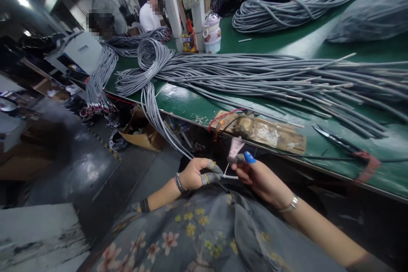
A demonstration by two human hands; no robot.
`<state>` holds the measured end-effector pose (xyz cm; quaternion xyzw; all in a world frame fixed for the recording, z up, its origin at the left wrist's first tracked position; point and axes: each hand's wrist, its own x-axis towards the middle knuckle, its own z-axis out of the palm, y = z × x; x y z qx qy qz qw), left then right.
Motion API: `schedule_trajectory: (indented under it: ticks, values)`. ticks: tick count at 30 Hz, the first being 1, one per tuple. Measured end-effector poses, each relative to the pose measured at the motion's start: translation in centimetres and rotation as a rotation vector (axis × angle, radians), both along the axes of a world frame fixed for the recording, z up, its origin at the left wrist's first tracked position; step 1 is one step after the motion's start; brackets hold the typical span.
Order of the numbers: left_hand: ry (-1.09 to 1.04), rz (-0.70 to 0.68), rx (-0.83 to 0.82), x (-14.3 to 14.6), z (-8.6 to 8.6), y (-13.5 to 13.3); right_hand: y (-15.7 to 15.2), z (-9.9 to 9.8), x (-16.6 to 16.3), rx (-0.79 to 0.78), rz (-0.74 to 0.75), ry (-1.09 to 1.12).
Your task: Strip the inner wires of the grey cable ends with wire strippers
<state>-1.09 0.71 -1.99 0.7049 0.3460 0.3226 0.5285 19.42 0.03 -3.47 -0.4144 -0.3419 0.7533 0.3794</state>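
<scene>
Grey cables [163, 125]: draped over the near edge of the bench [178, 97], slanting down rightward to the left hand [194, 174].
Left hand: thumb and finger, both wrapped, closed on a cable.
White end [231, 177]: between the hands, long axis sideways, tip toward the right hand [262, 182]; a thin strand [226, 169] rises from it.
Right hand: pinching a blurred pink piece [235, 148]; whether it also grips the white end, one cannot tell.
Near edge: beyond both hands; board [274, 136] along it, scissors [338, 140] farther right.
</scene>
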Motion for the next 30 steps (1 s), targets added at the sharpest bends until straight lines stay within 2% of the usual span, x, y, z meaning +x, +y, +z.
schedule_trajectory:
  ticks: [2, 6, 10, 13, 18, 21, 25, 30]
  values:
    - [0.041, 0.007, 0.009, -0.1, -0.1, -0.1, -0.5, -0.1, 0.3, 0.008, 0.09, -0.04]
    - [0.11, -0.011, 0.053, -0.1, -0.2, -0.2, -0.9, 0.7, 0.0, -0.017, 0.15, -0.093]
    - [0.18, -0.037, 0.156, 0.1, -0.2, -0.5, -0.8, 1.6, -0.8, -0.012, 0.146, -0.123]
    - [0.278, -0.041, 0.207, 0.3, 0.1, -0.8, -0.8, 1.6, -0.7, 0.069, 0.11, -0.2]
    - [0.255, -0.008, 0.272, 0.4, 0.8, -1.1, -0.7, 0.9, 1.6, 0.491, 0.061, -0.6]
    - [0.209, 0.048, 0.251, 0.5, 1.2, -1.3, -1.2, 1.0, 3.2, 0.696, 0.073, -0.843]
    - [0.22, 0.081, 0.096, 0.5, 1.6, -1.5, -2.3, 1.8, 4.1, 0.954, 0.061, -1.118]
    - [0.288, 0.084, -0.067, 0.4, 1.9, -1.1, -3.1, 3.2, 3.8, 1.254, 0.037, -1.385]
